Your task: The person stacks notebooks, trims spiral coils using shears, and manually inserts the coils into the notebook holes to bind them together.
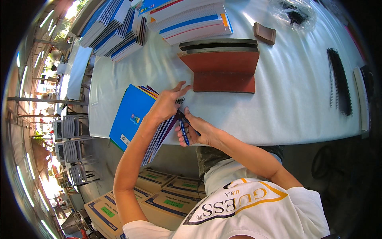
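Note:
Several spiral notebooks lie fanned in a small stack at the table's near left edge, a blue-covered notebook [131,111] on top. Their coils overhang the edge. My left hand [164,105] presses on the stack's upper right corner, with its index finger stretched out and the thumb side by the coil ends. A pair of pliers [184,129] with blue and black handles sits in my right hand [199,129], fingers wrapped around the grips. The jaws meet the coil ends just below my left hand; whether they bite on wire is too small to tell.
Beyond my hands stands a reddish-brown angled stand [225,67]. Piles of notebooks [119,30] and books [195,28] stand at the back. A brown case [264,33], a clear plastic bag [294,16] and black coils [340,81] lie rightward. Cardboard boxes [171,203] are below the table.

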`<state>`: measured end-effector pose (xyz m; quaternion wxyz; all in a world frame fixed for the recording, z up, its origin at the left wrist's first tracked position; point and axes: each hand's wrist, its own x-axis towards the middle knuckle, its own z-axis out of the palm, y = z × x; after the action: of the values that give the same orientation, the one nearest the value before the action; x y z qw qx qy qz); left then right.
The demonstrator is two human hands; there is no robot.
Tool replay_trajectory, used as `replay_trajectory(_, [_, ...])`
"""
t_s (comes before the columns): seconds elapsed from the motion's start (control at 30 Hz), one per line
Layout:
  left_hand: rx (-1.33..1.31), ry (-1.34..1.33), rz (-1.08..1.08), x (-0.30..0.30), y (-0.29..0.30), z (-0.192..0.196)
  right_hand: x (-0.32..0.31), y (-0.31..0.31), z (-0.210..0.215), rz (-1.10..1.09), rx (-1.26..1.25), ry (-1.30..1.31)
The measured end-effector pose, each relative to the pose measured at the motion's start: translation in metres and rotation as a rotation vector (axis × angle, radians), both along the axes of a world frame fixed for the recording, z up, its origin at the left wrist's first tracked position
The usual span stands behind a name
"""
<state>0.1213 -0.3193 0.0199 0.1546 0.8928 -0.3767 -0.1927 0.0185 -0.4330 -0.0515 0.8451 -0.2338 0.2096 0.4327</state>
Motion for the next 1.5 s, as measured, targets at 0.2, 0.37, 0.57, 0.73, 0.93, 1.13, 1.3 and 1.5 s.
replay_trajectory(0.2, [0.007, -0.016, -0.007, 0.003, 0.000, -0.001, -0.001, 0.000, 0.002, -0.001, -0.004, -0.016])
replay_trajectory(0.37, [-0.001, 0.021, 0.017, 0.002, 0.000, 0.000, 0.003, 0.003, 0.008, -0.044, 0.032, 0.028])
replay_trajectory(0.57, [0.006, -0.096, -0.056, -0.005, 0.002, -0.013, 0.002, 0.003, 0.002, -0.011, 0.087, 0.097])
replay_trajectory(0.73, [0.104, -0.258, -0.145, -0.022, -0.008, -0.016, -0.036, -0.051, 0.015, 0.095, -0.089, -0.071])
replay_trajectory(0.93, [-0.221, -0.025, -0.042, -0.038, -0.011, -0.019, -0.083, -0.182, 0.030, -0.258, -0.484, -0.261])
replay_trajectory(1.13, [-0.651, 0.791, 0.226, -0.085, -0.064, 0.037, -0.102, -0.307, 0.022, -0.977, -1.184, -0.565])
replay_trajectory(1.3, [-0.746, 0.456, -0.318, -0.051, -0.217, 0.079, -0.094, -0.352, -0.023, -1.106, -1.461, -0.540])
replay_trajectory(1.5, [-0.803, -0.096, -0.330, 0.089, -0.420, 0.084, -0.084, -0.334, -0.007, -0.756, -1.963, -0.922])
